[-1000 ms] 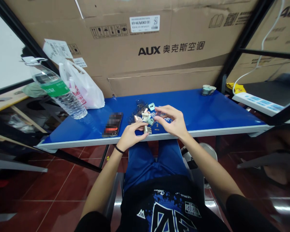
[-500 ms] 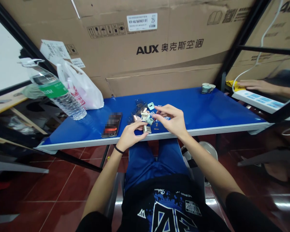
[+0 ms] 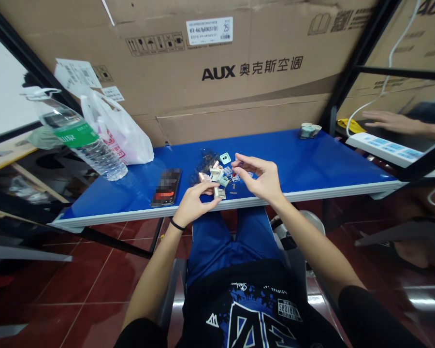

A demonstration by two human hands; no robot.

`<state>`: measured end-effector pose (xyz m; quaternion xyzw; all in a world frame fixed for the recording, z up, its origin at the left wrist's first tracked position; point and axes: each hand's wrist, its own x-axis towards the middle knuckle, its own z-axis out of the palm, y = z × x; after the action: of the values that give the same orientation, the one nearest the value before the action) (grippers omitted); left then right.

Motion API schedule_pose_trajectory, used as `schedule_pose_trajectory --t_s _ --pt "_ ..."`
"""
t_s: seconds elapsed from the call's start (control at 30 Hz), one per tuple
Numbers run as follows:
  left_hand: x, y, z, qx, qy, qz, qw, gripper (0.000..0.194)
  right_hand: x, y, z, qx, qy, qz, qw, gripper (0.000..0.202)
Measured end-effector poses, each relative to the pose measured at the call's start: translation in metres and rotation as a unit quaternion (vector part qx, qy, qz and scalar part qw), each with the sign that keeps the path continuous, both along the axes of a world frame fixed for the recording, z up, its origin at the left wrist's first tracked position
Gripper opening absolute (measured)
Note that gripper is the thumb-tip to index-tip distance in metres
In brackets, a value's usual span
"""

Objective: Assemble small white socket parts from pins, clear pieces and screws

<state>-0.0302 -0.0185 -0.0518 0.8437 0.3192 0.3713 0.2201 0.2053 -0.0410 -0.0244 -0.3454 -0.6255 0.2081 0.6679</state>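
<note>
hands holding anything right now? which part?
Left hand pinches a small pale plastic piece by its near end, at the fingertips. Right hand hovers over the pile of small parts, fingers curled; whether it grips anything cannot be told.

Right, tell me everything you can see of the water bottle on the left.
The water bottle is clear ribbed plastic with a green label band around its upper body. It leans steeply, its top end toward the upper left and its base resting on the far left corner of the blue table. It looks partly filled, though the level is hard to read. The white plastic bag sits right beside it, seemingly touching. Neither hand is near it.
</note>
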Motion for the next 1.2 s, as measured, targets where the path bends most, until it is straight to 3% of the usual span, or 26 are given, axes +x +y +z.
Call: schedule_pose_trajectory --t_s 0.27,0.43,0.57,0.87,1.03,1.2 --pt "0.001 0.0 -0.002 0.003 0.001 0.006 1.0 0.037 0.027 0.009 0.005 0.007 -0.001 -0.051 0.999 0.032" --pt "0.003 0.0 -0.002 0.052 -0.003 0.019 0.998 0.032 0.047 0.017 0.007 -0.018 -0.007 -0.085 0.996 0.028" --pt "0.003 -0.001 -0.001 0.081 0.0 0.023 0.996 0.036 0.047 0.017 0.009 -0.038 -0.028 -0.093 0.995 0.026" --pt "0.003 -0.001 0.0 0.067 0.006 0.026 0.997 0.035 0.044 0.015 0.009 -0.019 -0.048 -0.104 0.993 0.023" --pt "0.002 -0.002 0.001 0.053 -0.013 0.024 0.998 0.035 0.038 0.004 0.016 0.017 -0.022 -0.083 0.996 0.024" --pt "0.002 -0.003 0.001 0.041 0.005 0.023 0.999 0.031 0.02 -0.006 0.017 0.018 0.009 -0.011 1.0 0.02"
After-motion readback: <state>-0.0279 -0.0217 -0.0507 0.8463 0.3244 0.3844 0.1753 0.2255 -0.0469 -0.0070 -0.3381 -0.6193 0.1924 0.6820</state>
